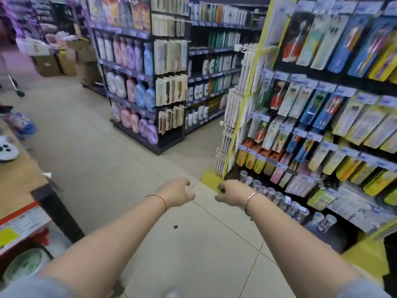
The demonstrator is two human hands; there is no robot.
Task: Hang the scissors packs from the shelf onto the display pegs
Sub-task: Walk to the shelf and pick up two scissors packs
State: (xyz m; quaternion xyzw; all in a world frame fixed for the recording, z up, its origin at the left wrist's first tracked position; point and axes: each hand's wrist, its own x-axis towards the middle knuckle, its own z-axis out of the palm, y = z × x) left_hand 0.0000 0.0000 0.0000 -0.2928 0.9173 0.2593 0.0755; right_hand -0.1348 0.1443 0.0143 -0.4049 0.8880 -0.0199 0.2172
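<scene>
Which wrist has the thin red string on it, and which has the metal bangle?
The left hand has the red string round its wrist; the right hand has the metal bangle. Both hands are empty over the floor.

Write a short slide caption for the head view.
Both bare hands, left hand and right hand, reach out empty over the pale tiled floor beside packed display pegs.

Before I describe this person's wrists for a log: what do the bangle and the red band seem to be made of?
The bangle on the right wrist looks like polished metal: thin, rigid, rose-silver, catching light. The red band on the left wrist looks like thread or cord: very thin, matte, lying flat on the skin. Motion blur leaves both uncertain.
</scene>
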